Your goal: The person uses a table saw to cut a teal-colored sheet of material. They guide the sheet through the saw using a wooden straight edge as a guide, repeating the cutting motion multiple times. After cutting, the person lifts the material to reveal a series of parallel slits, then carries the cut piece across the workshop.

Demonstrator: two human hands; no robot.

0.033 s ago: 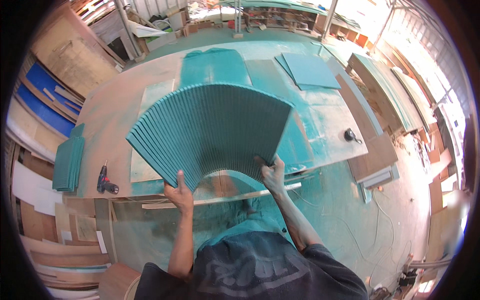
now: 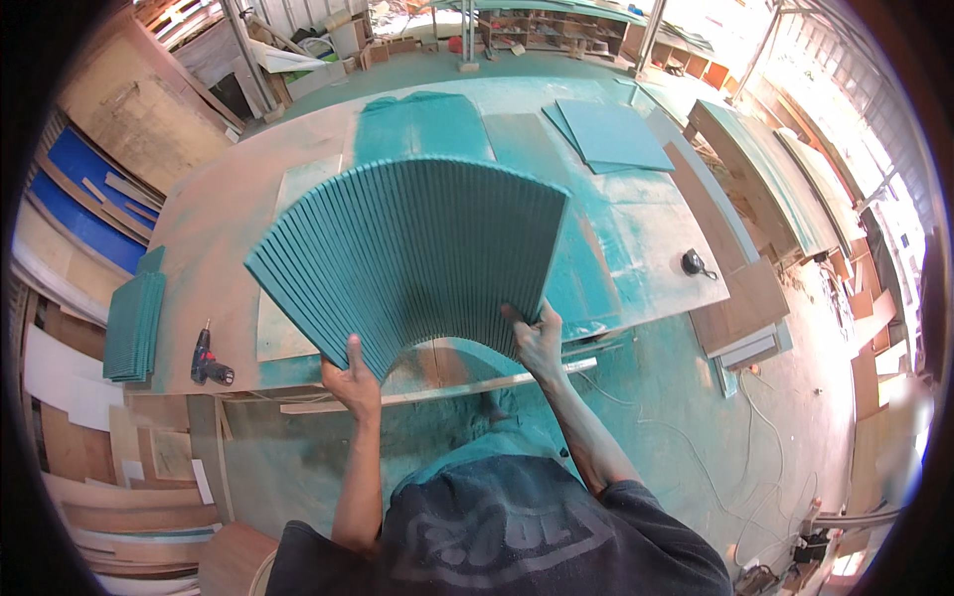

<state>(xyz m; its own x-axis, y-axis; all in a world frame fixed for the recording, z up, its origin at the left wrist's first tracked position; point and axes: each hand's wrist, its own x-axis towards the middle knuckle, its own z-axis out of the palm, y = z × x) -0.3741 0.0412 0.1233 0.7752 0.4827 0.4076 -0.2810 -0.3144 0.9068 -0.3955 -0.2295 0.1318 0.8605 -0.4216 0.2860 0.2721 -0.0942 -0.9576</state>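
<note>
A teal board with close parallel grooves (image 2: 427, 238) hangs in the air over the near part of the worktable, bent into a curve between my hands. My left hand (image 2: 354, 385) grips its lower left corner, with the thumb on the grooved face. At the lower right corner, my right hand (image 2: 539, 346) is closed round the edge, its thumb also on the grooved face. The fingers behind the board are hidden. Beneath lies the worktable (image 2: 219, 228), stained with teal dust.
A cordless drill (image 2: 209, 363) and a stack of teal grooved boards (image 2: 134, 323) lie at the table's left. Flat teal sheets (image 2: 616, 134) rest at the far right, beyond a black tape measure (image 2: 696, 263). A cable (image 2: 755, 427) trails across the floor at right.
The board's right edge has shifted slightly left, and its top edge sits a little higher in view. Both hands keep their grip.
</note>
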